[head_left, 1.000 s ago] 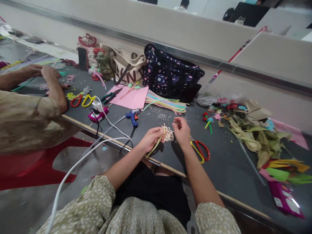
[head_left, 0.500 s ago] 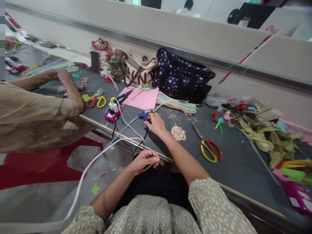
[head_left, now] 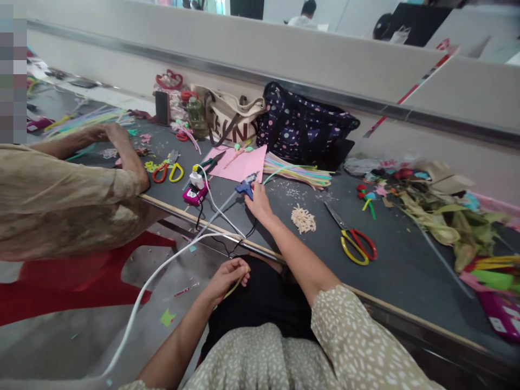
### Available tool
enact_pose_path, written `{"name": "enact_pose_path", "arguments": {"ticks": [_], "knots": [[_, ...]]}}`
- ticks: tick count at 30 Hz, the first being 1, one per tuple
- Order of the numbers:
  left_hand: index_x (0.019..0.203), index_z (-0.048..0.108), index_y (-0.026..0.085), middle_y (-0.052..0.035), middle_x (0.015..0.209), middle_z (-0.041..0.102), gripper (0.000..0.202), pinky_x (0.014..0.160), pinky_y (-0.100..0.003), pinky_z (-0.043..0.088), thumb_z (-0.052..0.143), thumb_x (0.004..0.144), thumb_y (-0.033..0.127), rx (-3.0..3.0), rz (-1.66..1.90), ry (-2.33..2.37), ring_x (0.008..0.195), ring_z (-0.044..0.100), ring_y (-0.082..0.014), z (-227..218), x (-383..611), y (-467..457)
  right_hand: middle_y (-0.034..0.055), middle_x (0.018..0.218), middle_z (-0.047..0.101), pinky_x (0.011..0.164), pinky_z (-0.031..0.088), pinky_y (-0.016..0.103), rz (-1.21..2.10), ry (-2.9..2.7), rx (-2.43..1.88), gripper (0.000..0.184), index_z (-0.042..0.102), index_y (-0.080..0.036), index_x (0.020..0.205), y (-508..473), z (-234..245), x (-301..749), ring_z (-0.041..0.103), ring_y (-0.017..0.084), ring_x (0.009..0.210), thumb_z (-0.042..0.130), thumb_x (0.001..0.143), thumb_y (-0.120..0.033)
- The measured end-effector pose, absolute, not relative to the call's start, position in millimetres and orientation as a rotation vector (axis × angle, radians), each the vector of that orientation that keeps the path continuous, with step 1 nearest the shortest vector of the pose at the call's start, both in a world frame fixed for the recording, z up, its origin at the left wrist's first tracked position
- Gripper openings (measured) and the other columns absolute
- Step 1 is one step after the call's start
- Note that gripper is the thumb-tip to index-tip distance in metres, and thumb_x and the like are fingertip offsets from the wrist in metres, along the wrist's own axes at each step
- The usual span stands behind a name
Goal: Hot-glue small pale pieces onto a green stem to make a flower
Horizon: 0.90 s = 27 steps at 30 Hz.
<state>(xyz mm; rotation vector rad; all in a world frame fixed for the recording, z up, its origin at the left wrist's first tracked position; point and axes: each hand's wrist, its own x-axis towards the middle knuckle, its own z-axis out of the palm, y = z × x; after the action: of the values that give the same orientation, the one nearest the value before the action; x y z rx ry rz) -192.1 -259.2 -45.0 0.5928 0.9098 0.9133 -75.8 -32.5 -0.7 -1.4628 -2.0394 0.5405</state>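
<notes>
My right hand (head_left: 260, 206) is closed around the handle of a blue hot glue gun (head_left: 244, 188), just above the dark table. The gun's nozzle points away toward a pink sheet (head_left: 244, 161), and a long pale glue stick trails from its rear. Low over my lap, my left hand (head_left: 228, 279) pinches a thin yellow pipe cleaner (head_left: 233, 288), one end showing at the fingertips and the rest hanging below the palm. A heap of small beige pieces (head_left: 303, 218) lies to the right of my right hand. Farther right are scissors (head_left: 352, 241) with one red and one yellow handle.
A white cable (head_left: 142, 292) crosses the table edge from a magenta power strip (head_left: 195, 193). Pastel pipe cleaners (head_left: 303, 172) lie before a dotted bag (head_left: 303, 124). Dried husks (head_left: 439, 216) are at right. At left, another person's arm (head_left: 125, 151) rests on the table.
My right hand has closed around the glue gun and tilted it up slightly. My left hand has shifted left and a little lower with the yellow pipe cleaner.
</notes>
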Motion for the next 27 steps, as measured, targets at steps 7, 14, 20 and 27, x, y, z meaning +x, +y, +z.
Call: {"name": "enact_pose_path", "arguments": {"ticks": [7, 14, 20, 27], "knots": [[0.080, 0.067, 0.014, -0.0049, 0.072, 0.065, 0.035, 0.064, -0.023, 0.046, 0.081, 0.074, 0.045, 0.658, 0.852, 0.924, 0.062, 0.058, -0.0113, -43, -197, -262, 0.0163, 0.128, 0.057, 0.101, 0.048, 0.041, 0.626, -1.725, -1.132, 0.048, 0.042, -0.019, 0.130, -36, 4, -44, 0.058, 0.024, 0.116, 0.057, 0.086, -0.034], [0.079, 0.068, 0.014, -0.0056, 0.073, 0.066, 0.038, 0.063, -0.024, 0.047, 0.080, 0.073, 0.049, 0.810, 0.744, 0.917, 0.063, 0.058, -0.0119, -31, -198, -262, -0.0015, 0.091, 0.061, 0.056, 0.048, 0.026, 0.983, -1.103, -0.898, 0.043, 0.044, -0.026, 0.104, -26, 20, 4, 0.052, 0.010, 0.058, 0.068, 0.072, -0.041], [0.082, 0.066, 0.014, -0.0039, 0.074, 0.064, 0.036, 0.056, -0.021, 0.041, 0.076, 0.077, 0.049, 0.880, 0.817, 1.027, 0.057, 0.052, -0.0095, -15, -210, -245, 0.0021, 0.090, 0.063, 0.053, 0.046, 0.025, 1.221, -0.969, -0.731, 0.028, 0.051, -0.024, 0.091, -38, 45, 28, 0.047, 0.009, 0.058, 0.064, 0.072, -0.042], [0.089, 0.068, 0.015, -0.0020, 0.074, 0.060, 0.038, 0.048, -0.018, 0.027, 0.076, 0.077, 0.050, 0.857, 1.100, 1.063, 0.053, 0.039, -0.0057, 11, -184, -202, 0.0026, 0.084, 0.066, 0.050, 0.044, 0.026, 1.269, -1.068, -0.803, 0.029, 0.057, -0.022, 0.086, -63, 56, 27, 0.047, 0.009, 0.052, 0.068, 0.076, -0.047]]}}
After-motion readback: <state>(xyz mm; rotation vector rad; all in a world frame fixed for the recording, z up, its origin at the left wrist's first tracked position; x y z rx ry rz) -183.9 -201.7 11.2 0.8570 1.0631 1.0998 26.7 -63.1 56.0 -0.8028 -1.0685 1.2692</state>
